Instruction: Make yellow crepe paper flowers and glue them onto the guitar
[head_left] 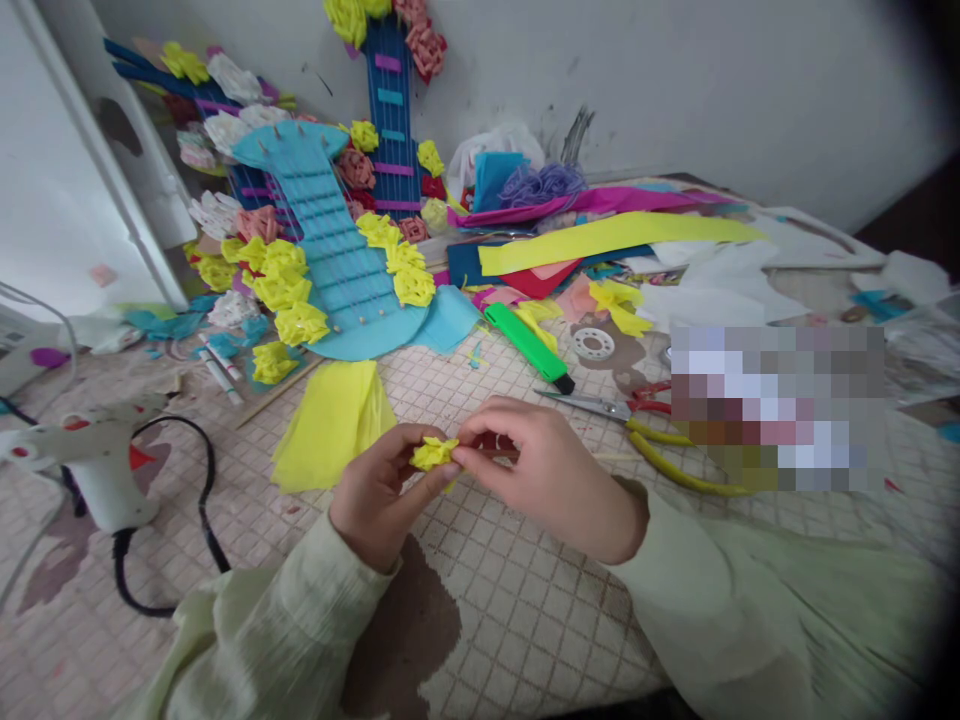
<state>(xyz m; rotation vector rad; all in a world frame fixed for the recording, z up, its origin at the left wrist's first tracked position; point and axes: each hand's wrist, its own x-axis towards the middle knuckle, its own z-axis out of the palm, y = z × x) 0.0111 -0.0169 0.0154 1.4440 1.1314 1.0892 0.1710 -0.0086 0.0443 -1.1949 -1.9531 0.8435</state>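
Observation:
A small crumpled yellow paper flower (433, 454) is pinched between both of my hands over the checked tablecloth (517, 610). My left hand (379, 495) grips it from the left with thumb and fingers closed. From the right, my right hand (547, 475) closes its fingertips on the same flower. Just behind my hands lies a folded sheet of yellow tissue paper (334, 425). A blue guitar-shaped piece (337, 260) edged with yellow paper flowers lies farther back.
A white glue gun (97, 460) with a black cable stands at the left. Scissors (600, 403), yellow-handled pliers (675, 460), a green cutter (529, 345) and a tape ring (592, 344) lie to the right. Coloured paper strips (615, 235) pile up at the back by the wall.

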